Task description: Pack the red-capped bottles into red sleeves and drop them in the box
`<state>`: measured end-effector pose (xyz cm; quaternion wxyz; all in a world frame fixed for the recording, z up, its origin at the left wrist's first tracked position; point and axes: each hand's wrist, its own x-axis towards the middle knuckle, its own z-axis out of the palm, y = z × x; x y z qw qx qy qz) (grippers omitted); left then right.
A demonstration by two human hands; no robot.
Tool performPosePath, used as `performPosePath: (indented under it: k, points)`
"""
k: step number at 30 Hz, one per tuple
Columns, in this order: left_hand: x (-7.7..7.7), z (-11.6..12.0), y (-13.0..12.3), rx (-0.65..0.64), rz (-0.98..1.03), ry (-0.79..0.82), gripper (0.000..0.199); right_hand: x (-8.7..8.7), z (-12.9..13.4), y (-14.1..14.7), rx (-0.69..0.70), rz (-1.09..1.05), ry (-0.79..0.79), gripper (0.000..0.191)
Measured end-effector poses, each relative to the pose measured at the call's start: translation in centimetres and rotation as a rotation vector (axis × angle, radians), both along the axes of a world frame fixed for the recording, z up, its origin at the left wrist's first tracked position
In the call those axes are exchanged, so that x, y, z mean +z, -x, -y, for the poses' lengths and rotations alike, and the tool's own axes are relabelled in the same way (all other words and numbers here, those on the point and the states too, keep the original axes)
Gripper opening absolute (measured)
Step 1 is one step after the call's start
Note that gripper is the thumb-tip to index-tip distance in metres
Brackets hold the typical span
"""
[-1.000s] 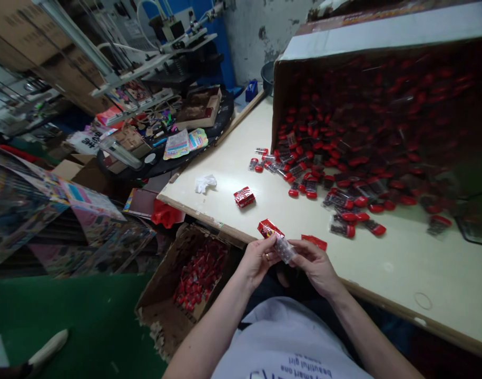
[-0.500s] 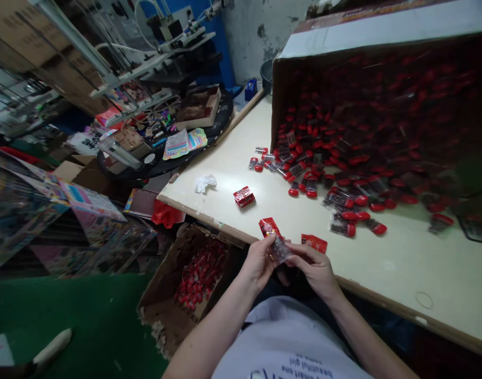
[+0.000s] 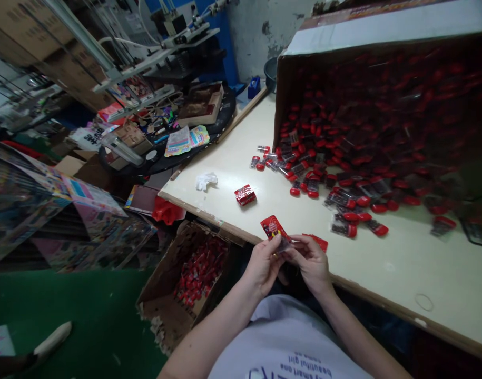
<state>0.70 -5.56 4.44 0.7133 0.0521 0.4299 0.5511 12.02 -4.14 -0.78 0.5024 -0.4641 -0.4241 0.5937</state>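
Over the table's front edge, my left hand [image 3: 264,263] pinches a red printed card [image 3: 273,226] with a clear plastic piece at its lower end. My right hand [image 3: 310,260] has its fingers closed on the same clear plastic, at its right side. Partly behind my right hand lies another red packet [image 3: 318,242] on the table. A small stack of red cards [image 3: 245,195] sits farther back and to the left. Small clear containers with red caps [image 3: 344,226] lie loose to the right.
A large open carton [image 3: 275,105] spills red-capped containers onto the white table [image 3: 383,268]. Crumpled white tissue [image 3: 206,181] lies at left. Below the edge stands a cardboard box [image 3: 157,295] holding red packets. A machine with a round black table [image 3: 165,163] is behind left.
My right hand has shifted slightly up and left over the clear plastic, covering more of it and of the red packet behind. The card is turned a little, showing more of its printed face.
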Motion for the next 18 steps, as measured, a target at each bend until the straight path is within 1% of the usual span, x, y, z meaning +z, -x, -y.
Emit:
performPosePath:
  k: [8,12,18]
  points:
    - [-0.4,0.4,-0.3,0.022,0.008,-0.029,0.028,-0.1,-0.1,0.6,-0.011,-0.063,0.030,0.025]
    - [-0.3,0.4,-0.6,0.056,0.006,-0.006,0.028,-0.2,0.0,0.9,-0.037,-0.073,0.068,0.026]
    - [-0.6,0.4,-0.7,0.086,-0.002,0.011,0.030,-0.8,-0.1,1.1,-0.071,-0.067,0.054,0.026]
